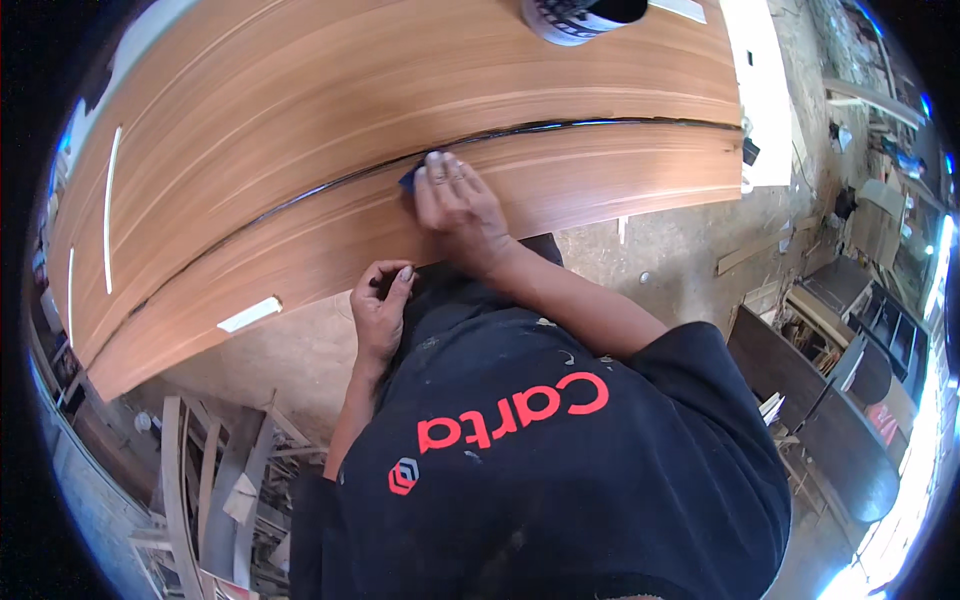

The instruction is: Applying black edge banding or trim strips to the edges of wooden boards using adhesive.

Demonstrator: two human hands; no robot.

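Observation:
A wood-grain board (300,90) spans the upper view, crossed lengthwise by a thin dark, glossy line (320,188). My right hand (460,205) is closed on a small dark blue pad or cloth (410,181), pressed to the surface just below that line. At the board's near edge, my left hand (380,305) has curled fingers, with thumb and forefinger close together; whether they grip anything is unclear. A round printed container (565,30) with a dark interior stands at the far edge. A short white strip (248,313) lies near the lower left edge.
Thin white strips (112,210) lie at the board's left. Wooden offcuts (215,490) are piled on the floor at lower left. Dark panels (840,450) and more scrap stand at the right. A loose slat (750,255) rests on the concrete floor (650,280).

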